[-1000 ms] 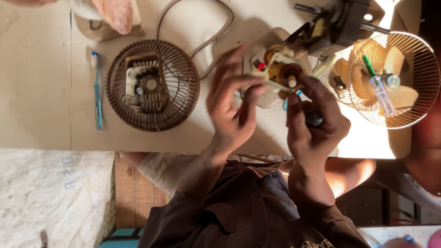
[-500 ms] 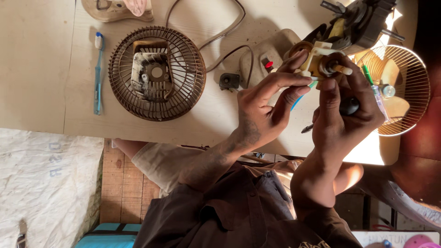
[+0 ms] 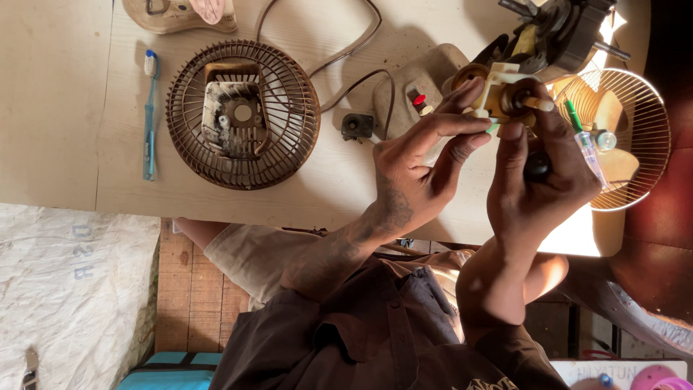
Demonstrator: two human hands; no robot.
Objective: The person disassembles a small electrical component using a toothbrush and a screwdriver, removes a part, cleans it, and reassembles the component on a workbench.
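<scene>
Currently both hands are raised over the right part of the counter (image 3: 65, 108), working on one small assembly. Left hand (image 3: 426, 170): fingertips pinch the cream-coloured plastic motor part (image 3: 494, 94), grip narrow and closed on its near side. Right hand (image 3: 538, 180): fist wrapped round a dark tool handle (image 3: 538, 167), thumb pressing up against the brown round fitting (image 3: 518, 97) on that same part (the tool's tip is hidden, so I cannot tell where it meets the part). The part is held in the air just in front of a dark fan motor (image 3: 559, 32).

Surroundings: rusty round fan guard (image 3: 242, 115) lies flat, well to the left of the hands, and a blue toothbrush (image 3: 149, 115) further left. A second wire guard with pale blades (image 3: 621, 137) sits just right of the right hand, a green-tipped syringe-like tube (image 3: 586, 144) resting on it. Beige switch base (image 3: 415, 87) with a red button lies behind the left hand, brown cord (image 3: 339, 54) trailing from it.
</scene>
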